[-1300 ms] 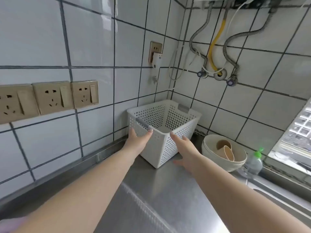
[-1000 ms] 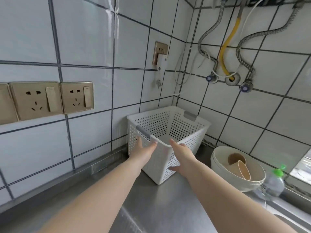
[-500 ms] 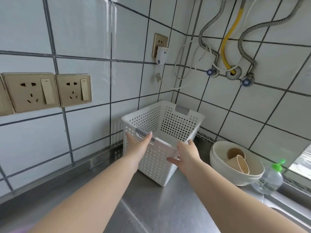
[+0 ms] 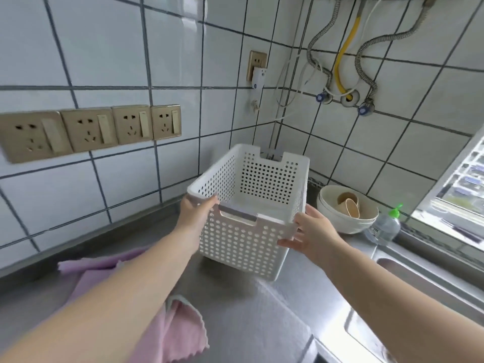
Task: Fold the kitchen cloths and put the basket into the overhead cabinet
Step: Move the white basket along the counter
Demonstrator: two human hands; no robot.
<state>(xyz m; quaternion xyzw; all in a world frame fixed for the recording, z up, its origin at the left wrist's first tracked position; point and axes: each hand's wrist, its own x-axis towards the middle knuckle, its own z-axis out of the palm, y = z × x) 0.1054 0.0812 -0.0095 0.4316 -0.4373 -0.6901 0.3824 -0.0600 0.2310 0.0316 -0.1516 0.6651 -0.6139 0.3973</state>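
Left hand: the left hand grips the near left corner of the white perforated basket, its fingers curled over the rim, the forearm reaching in from the lower left.
Right hand: the right hand holds the basket's near right corner, thumb on top by the rim and the other fingers spread against the side wall below it.
Basket: between both hands, tilted with its open top toward the camera; whether its base touches the steel is unclear. Nothing shows inside it.
Cloths: a pink cloth and a lilac cloth lie rumpled under the left forearm, near the basket but apart from it.
Surface: a stainless-steel surface running into a sink at the right.
Beside the basket: stacked cream bowls holding tan cups; a clear bottle with a green cap just right of them.
Room: white tiled walls meeting in a corner, a row of gold wall sockets on the left wall, flexible hoses and a yellow pipe on the right wall.
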